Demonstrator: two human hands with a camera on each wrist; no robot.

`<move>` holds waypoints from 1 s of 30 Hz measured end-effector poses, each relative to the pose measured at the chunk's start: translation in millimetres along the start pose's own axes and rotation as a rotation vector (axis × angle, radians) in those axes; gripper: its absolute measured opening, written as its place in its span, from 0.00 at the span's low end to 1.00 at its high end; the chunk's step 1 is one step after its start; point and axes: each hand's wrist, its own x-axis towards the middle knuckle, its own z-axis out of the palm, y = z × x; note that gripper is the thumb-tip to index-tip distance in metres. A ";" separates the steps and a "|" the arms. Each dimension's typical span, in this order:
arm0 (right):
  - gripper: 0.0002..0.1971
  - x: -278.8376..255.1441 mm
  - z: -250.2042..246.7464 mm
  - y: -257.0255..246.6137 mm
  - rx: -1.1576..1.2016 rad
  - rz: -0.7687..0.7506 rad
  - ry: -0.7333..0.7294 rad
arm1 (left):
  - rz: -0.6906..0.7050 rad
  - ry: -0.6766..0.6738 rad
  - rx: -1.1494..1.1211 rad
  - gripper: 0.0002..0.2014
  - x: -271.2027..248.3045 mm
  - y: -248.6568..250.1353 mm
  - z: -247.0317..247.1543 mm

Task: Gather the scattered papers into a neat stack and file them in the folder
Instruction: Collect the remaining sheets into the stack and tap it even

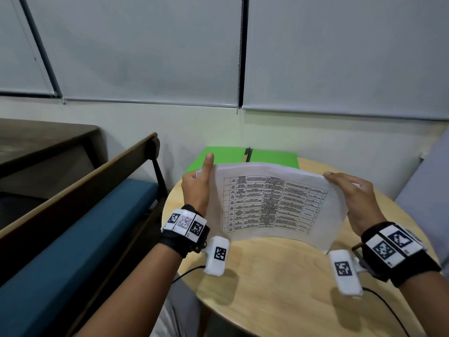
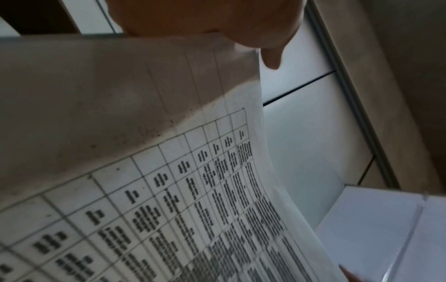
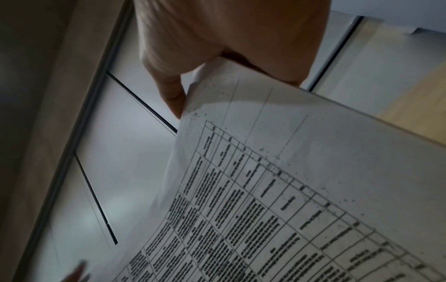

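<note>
Both hands, left hand (image 1: 196, 188) and right hand (image 1: 357, 198), grip the papers (image 1: 274, 203) over the round wooden table (image 1: 267, 283); green folder (image 1: 243, 156) at twelve o'clock by blinds (image 1: 136, 49).

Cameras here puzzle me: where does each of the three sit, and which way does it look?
Head: worn on the head, looking down at the round pale wooden table, open green folder, both hands and banded wrists.
Left wrist: on the left wrist, looking along the left hand at the white printed sheets with a table grid.
Right wrist: on the right wrist, looking along the right hand at the same sheets.
Shared: all three show the sheets, held at their two sides.
</note>
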 end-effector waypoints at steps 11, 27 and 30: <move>0.08 10.0 -2.2 -35.5 -0.837 -0.210 -0.258 | 0.033 -0.076 0.079 0.17 -1.2 -0.8 -0.5; 0.17 20.5 63.0 -76.3 -1.031 -0.345 -0.352 | 0.451 -0.140 0.332 0.38 1.3 74.3 1.4; 0.24 23.7 45.1 -66.8 -0.551 -0.234 -0.170 | 0.192 -0.161 0.185 0.56 11.7 59.3 -9.3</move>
